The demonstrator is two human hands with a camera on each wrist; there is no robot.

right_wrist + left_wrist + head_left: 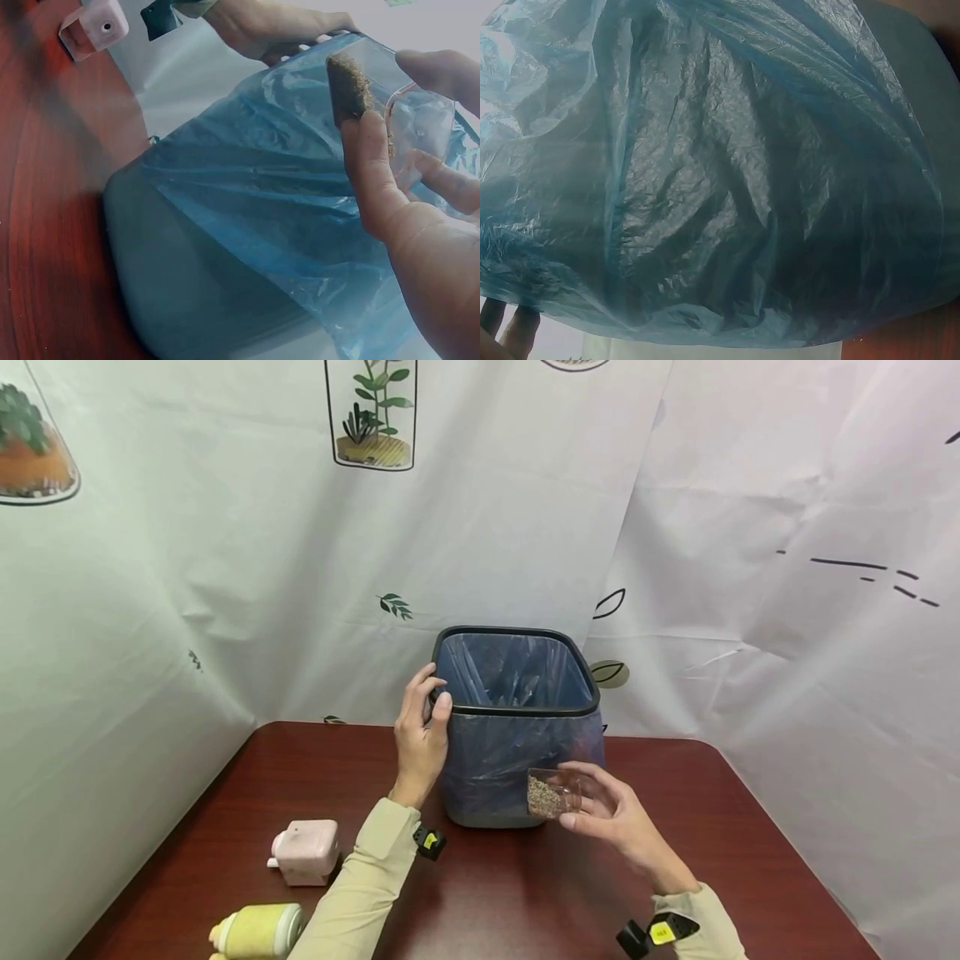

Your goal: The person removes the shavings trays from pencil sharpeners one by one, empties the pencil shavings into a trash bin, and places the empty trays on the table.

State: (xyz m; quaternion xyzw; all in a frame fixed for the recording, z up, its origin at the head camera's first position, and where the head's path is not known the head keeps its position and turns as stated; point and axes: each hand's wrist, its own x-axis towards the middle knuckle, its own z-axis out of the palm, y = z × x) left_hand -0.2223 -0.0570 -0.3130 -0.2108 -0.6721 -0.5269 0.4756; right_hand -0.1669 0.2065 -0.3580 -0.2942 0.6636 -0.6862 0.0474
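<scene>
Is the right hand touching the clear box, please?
Touching. The right wrist view shows it plainly: the right hand holds the clear box, with fingers pressed against its sides.

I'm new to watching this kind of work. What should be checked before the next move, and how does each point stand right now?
1. Left hand gripping the rim of the bin: ok.
2. Blue liner inside the bin and draped outside: ok.
3. Right hand holding the clear container: ok.
4. Container above the bin's opening, if emptying it comes next: not ok; it is in front of the bin's side, below the rim.
5. Container's lid off: cannot tell.
6. Pink container apart from the bin: ok.
</scene>
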